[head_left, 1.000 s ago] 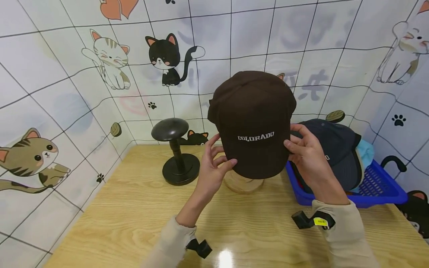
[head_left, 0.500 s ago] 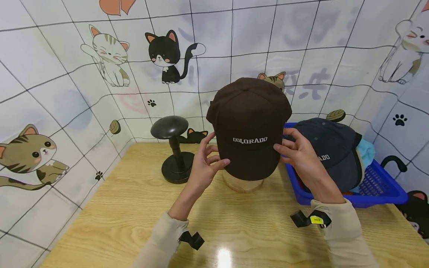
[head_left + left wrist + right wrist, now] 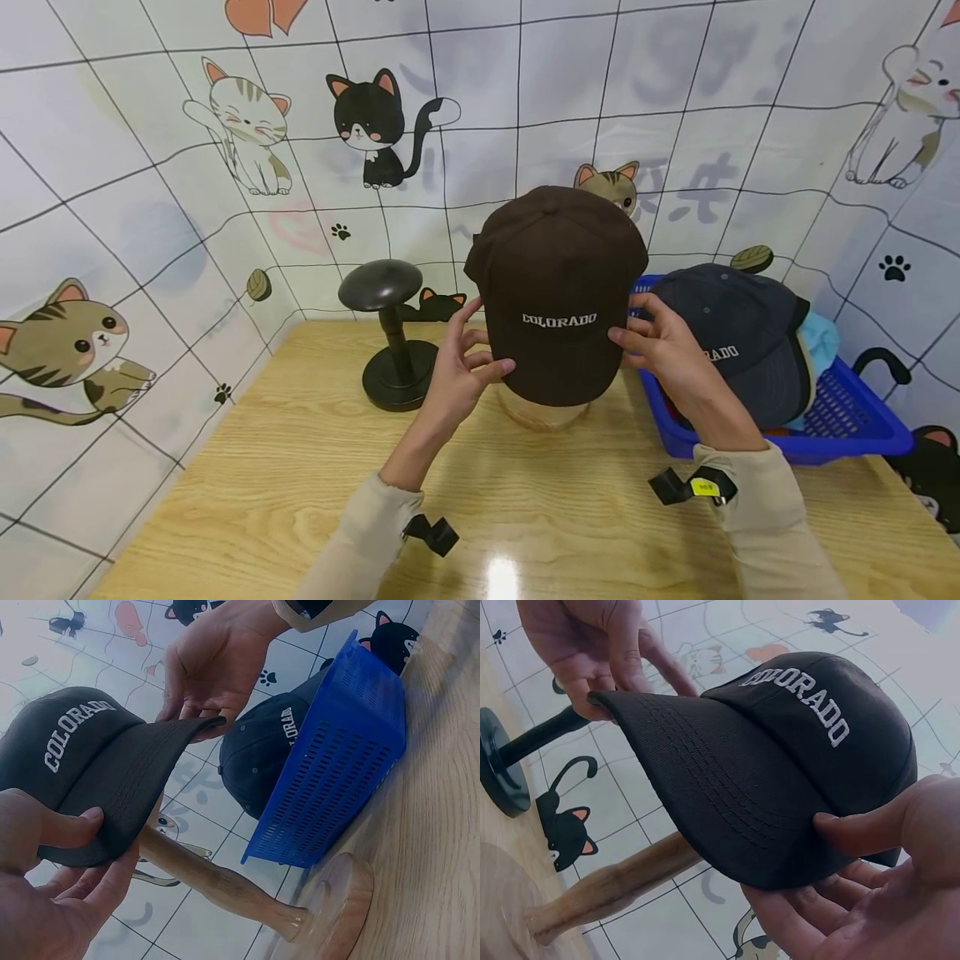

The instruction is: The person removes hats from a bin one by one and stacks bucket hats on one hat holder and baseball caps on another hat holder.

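A dark brown baseball cap (image 3: 558, 258) with white COLORADO lettering faces me over a wooden hat stand, its brim pointing toward me. The stand's turned post (image 3: 217, 885) and round base (image 3: 543, 417) show below the brim; its top is hidden by the cap. My left hand (image 3: 457, 367) pinches the brim's left side, thumb above and fingers beneath. On the other side my right hand (image 3: 663, 342) pinches the brim near the crown in the same way. Both wrist views show the thumbs (image 3: 847, 829) lying on top of the brim.
At the left stands a black hat stand (image 3: 393, 333) with a domed top. A blue plastic basket (image 3: 832, 425) on the right holds a navy cap (image 3: 738, 342) and a light blue cloth (image 3: 819, 337). The wooden table (image 3: 262, 500) meets a cat-patterned wall covering (image 3: 480, 125) behind.
Both hands have lowered the brown cap and shifted it slightly left over the wooden stand. Most of this came in the first half second; since then the cap has sunk only a little.
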### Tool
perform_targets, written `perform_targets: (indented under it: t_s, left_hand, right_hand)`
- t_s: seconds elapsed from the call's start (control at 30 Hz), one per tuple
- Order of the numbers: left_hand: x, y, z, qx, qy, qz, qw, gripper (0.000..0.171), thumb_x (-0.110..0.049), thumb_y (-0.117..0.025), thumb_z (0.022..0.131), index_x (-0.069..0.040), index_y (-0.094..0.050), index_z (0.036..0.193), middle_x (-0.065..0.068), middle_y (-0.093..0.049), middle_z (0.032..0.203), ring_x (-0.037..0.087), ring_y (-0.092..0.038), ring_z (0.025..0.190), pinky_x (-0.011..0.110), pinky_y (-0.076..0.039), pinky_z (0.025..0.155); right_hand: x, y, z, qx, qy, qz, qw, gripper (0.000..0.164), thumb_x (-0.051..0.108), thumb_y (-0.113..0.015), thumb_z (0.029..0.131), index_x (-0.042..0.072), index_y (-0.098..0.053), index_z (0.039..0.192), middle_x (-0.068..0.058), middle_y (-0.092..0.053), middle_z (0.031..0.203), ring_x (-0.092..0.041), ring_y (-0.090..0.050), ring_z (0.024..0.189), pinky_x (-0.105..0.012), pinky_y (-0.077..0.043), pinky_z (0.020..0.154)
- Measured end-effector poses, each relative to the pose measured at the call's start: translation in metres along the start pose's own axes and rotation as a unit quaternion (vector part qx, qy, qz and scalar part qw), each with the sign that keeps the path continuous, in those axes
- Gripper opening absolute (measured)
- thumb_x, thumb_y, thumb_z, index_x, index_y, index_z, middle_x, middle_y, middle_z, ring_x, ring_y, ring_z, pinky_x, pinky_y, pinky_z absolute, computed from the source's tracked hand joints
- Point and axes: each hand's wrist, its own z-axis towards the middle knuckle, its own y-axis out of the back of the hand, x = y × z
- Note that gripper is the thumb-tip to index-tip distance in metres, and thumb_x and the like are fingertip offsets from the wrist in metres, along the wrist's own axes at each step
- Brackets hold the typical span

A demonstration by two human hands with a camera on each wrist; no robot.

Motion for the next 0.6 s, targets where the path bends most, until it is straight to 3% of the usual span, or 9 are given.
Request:
perform_targets:
  t_s: [0.23, 0.4, 0.6]
  left_hand:
    - [0.008, 0.002, 0.003, 0.008, 0.026, 0.015, 0.9995, 0.098, 0.011, -0.075, 0.087, -0.034, -0.031, 0.161, 0.010, -0.064, 0.112, 0.016, -0.074, 0.086, 0.034, -0.064, 0.081]
    - [0.012, 0.003, 0.004, 0.009, 0.044, 0.017, 0.9988, 0.099, 0.012, -0.075, 0.086, -0.035, -0.030, 0.161, 0.010, -0.064, 0.112, 0.017, -0.075, 0.088, 0.033, -0.063, 0.080]
    - [0.017, 0.003, 0.005, 0.018, 0.054, 0.024, 0.9981, 0.097, 0.011, -0.074, 0.087, -0.032, -0.029, 0.162, 0.010, -0.064, 0.111, 0.015, -0.074, 0.083, 0.033, -0.063, 0.078]
  right_hand:
    - [-0.006, 0.000, 0.004, 0.008, -0.020, -0.024, 0.999, 0.031, 0.015, -0.060, 0.105, 0.011, -0.042, 0.129, 0.021, -0.067, 0.108, 0.001, -0.070, 0.095, -0.026, -0.060, 0.081]
    - [-0.010, -0.001, 0.008, 0.017, -0.033, -0.052, 0.998, 0.042, 0.022, -0.061, 0.105, 0.003, -0.038, 0.135, 0.012, -0.066, 0.113, 0.001, -0.069, 0.095, -0.028, -0.061, 0.083]
    - [-0.015, -0.002, 0.010, 0.021, -0.042, -0.080, 0.996, 0.048, 0.025, -0.062, 0.104, 0.001, -0.037, 0.137, 0.011, -0.066, 0.101, 0.001, -0.068, 0.095, -0.032, -0.061, 0.084]
